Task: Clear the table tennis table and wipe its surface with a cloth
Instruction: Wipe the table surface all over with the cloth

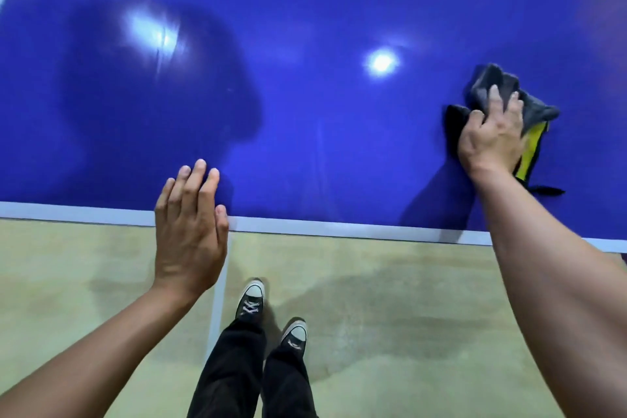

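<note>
Right hand [490, 142] clutches cloth [539, 110] at near edge of table [305, 112]; left hand [190, 231] flat, released, same edge. Cloth likely soft, light, limp: grip bunched middle.

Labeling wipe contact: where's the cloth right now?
Head view, right side: the cloth sits bunched on the blue table near its white front edge, gripped by the right hand.

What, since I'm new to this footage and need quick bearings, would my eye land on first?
The glossy blue table fills the upper frame, with two bright light reflections on it. At the right, the right hand grips a bunched grey-and-yellow cloth against the surface. The left hand is open, fingers straight, at the table's near white edge, left of centre.
</note>
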`<state>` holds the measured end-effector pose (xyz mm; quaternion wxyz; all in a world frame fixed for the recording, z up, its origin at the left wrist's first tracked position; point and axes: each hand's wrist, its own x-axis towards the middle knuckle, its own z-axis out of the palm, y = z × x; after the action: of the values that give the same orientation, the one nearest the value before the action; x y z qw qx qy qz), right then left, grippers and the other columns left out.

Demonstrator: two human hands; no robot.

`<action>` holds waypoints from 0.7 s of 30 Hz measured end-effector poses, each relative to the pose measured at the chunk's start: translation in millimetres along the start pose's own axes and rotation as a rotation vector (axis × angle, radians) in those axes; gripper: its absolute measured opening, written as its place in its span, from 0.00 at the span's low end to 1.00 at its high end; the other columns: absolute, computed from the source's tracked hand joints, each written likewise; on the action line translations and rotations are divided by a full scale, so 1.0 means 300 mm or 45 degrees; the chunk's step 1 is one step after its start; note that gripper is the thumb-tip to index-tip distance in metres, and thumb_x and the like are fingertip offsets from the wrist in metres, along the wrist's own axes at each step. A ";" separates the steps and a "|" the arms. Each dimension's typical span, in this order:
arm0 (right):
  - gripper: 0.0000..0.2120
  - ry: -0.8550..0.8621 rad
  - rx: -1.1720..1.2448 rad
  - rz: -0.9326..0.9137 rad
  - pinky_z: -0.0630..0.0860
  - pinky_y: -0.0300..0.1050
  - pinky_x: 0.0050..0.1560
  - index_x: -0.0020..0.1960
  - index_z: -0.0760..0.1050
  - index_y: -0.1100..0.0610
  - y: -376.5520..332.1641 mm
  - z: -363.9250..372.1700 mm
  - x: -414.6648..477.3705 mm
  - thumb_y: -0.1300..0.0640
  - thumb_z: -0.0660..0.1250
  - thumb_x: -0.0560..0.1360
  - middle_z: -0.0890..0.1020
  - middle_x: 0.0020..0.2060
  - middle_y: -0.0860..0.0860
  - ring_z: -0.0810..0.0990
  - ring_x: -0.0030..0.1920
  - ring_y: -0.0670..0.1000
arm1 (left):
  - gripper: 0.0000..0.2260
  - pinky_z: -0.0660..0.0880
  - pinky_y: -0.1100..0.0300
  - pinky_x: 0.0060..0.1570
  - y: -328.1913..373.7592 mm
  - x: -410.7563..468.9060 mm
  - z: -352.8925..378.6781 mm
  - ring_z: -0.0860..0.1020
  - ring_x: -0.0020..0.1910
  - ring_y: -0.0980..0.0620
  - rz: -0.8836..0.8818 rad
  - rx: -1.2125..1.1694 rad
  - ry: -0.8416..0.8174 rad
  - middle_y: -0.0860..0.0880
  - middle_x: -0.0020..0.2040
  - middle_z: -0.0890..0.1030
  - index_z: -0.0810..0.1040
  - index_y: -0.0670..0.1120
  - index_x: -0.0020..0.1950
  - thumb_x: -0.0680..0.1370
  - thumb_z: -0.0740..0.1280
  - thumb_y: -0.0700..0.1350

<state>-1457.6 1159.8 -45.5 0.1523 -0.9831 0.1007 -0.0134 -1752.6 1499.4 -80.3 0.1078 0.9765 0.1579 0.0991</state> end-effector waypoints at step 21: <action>0.29 -0.005 0.017 -0.106 0.47 0.57 0.80 0.81 0.63 0.50 0.071 -0.025 -0.462 0.48 0.52 0.80 0.61 0.81 0.56 0.57 0.81 0.54 | 0.23 0.58 0.41 0.76 -0.221 -0.237 -0.149 0.58 0.80 0.43 -0.029 -0.091 -0.152 0.43 0.80 0.61 0.63 0.45 0.79 0.83 0.52 0.44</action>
<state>-1597.9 1165.8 -44.0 0.1584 -0.9854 0.0593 -0.0185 -1847.9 1545.3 -65.0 0.1530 0.9744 0.1585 0.0452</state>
